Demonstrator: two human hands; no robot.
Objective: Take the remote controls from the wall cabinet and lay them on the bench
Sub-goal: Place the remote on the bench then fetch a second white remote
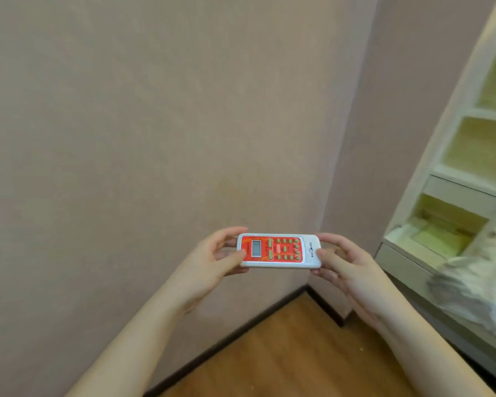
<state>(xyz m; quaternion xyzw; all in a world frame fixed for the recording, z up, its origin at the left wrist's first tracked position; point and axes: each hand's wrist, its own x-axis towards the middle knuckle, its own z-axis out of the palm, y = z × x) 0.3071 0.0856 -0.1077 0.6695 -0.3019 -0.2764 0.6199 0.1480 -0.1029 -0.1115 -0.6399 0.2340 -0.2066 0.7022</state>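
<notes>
The person is holding one remote control (pixel 279 250) crosswise in front of the body, button face up, with the small display toward the left end and the printed logo toward the right. The left hand (pixel 212 257) is gripping the display end, thumb resting on the top face and fingers curled behind and under. The right hand (pixel 345 266) is pinching the logo end in the same way, thumb on top and fingers wrapped beneath. Both hands are closed on the remote; neither is free.

The remote is hanging in the air over the corner where two pinkish walls (pixel 155 124) are meeting the wooden floor (pixel 298 353). The open-shelved cabinet (pixel 467 173) is standing to the right, blurred, so what its compartments contain cannot be told. No tabletop is showing in this view.

The step appears to be the carry. To do it well, the person should be keeping the remote level with that two-ended grip, turning until the tabletop is in sight, then lowering it flat, face up, before releasing the thumbs, rather than dropping it from any height.
</notes>
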